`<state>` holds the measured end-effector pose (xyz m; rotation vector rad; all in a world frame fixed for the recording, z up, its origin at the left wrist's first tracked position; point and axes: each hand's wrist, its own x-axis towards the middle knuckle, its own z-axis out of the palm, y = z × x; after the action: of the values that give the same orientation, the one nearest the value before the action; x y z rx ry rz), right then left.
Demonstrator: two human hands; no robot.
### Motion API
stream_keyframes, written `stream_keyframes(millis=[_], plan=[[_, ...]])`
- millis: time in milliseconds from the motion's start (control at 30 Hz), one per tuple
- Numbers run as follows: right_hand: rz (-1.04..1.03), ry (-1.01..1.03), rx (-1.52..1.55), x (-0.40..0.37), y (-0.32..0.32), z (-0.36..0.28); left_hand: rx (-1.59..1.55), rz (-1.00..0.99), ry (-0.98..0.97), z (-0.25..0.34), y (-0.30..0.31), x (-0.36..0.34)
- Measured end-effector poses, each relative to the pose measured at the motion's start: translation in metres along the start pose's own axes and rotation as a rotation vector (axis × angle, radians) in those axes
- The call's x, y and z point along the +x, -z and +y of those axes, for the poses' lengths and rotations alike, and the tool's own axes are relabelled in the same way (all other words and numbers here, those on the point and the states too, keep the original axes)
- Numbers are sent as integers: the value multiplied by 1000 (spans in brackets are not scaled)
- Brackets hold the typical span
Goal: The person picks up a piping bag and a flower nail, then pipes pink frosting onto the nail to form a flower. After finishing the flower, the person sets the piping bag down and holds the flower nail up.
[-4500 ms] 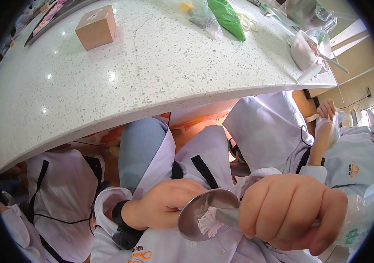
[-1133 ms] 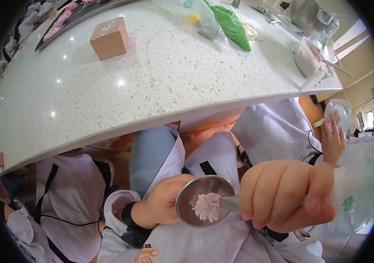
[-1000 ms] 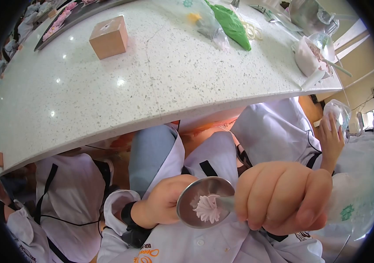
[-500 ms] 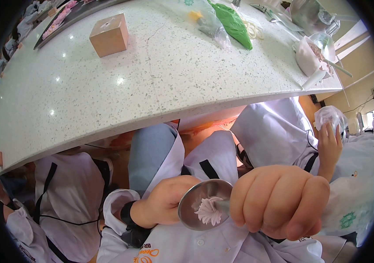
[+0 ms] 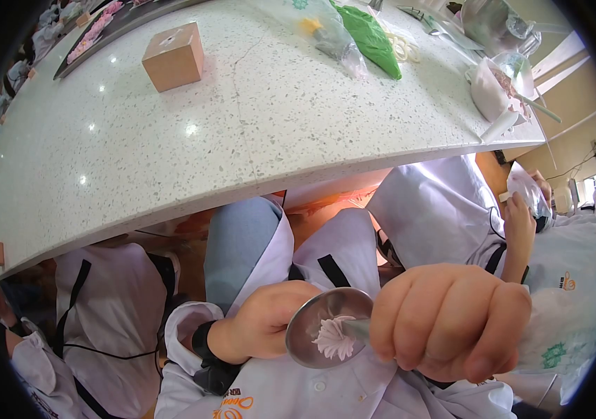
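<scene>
My left hand [image 5: 259,325], with a black band at the wrist, is closed behind a round shiny metal flower nail [image 5: 303,328] and holds it up; the nail's stem is hidden. Pale pink ruffled petals of cream [image 5: 331,340] sit on the nail's face. My right hand [image 5: 448,325] makes a fist close to the camera, around a piping bag that its fingers almost fully cover. A grey piping nozzle [image 5: 359,329] sticks out of that fist toward the petals, its tip at or very near them.
Beyond my knees is a speckled white counter [image 5: 172,153] with a wooden block [image 5: 173,59], a green piping bag [image 5: 368,42], a bowl with a spatula [image 5: 495,94] and a metal mixing bowl [image 5: 497,26]. People in white coats sit on both sides; the right one holds a clear bag [image 5: 527,188].
Both my hands have shifted very slightly right, with nail and nozzle together. The person on the right has turned the clear bag, and their second hand now shows on it.
</scene>
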<state>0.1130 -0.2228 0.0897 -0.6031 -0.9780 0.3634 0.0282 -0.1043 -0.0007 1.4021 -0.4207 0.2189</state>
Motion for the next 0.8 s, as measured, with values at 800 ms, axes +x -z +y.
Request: stream_keyframes(millis=[800], plan=[[-128,-64,41,4,4,-4,-51,-6,6,-9,-1,-4]])
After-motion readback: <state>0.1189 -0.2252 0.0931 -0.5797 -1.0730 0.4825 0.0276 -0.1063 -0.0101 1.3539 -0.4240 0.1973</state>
